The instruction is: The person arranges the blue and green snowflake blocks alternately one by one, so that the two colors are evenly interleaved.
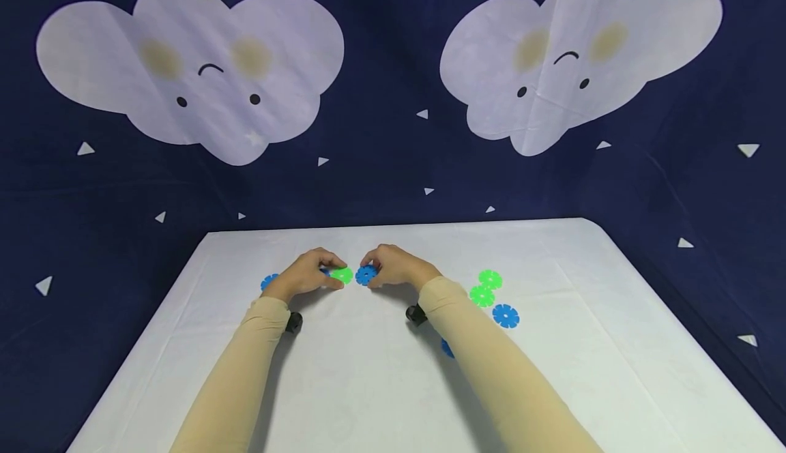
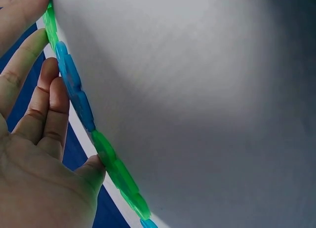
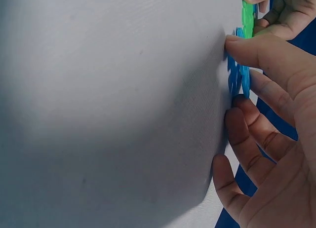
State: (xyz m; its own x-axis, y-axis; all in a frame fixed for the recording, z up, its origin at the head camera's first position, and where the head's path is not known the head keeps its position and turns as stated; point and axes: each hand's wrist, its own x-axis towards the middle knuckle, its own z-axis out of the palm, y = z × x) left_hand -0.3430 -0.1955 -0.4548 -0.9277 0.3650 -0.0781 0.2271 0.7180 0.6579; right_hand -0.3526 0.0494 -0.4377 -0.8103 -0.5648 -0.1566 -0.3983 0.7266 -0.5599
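Note:
My left hand [image 1: 305, 274] pinches a bright green notched plastic disc [image 1: 342, 275] between thumb and fingers. In the left wrist view that disc is the end of a row, with a blue disc [image 2: 74, 85], more green [image 2: 118, 171] and a bit of blue [image 2: 148, 223] after it. The little finger rests against the green part. The row's far blue disc [image 1: 268, 280] shows left of the left hand; its middle is hidden. My right hand [image 1: 396, 265] pinches a single blue notched disc [image 1: 366, 275] by its edges, close beside the green one, its other fingers loosely bent.
Right of my right forearm lie two green discs [image 1: 490, 280] [image 1: 482, 296] and a blue disc [image 1: 506, 316]. Another blue disc [image 1: 447, 348] is partly hidden by that sleeve. A white cloth covers the table [image 1: 344, 385]; a dark blue cloud-patterned curtain [image 1: 387, 132] hangs behind.

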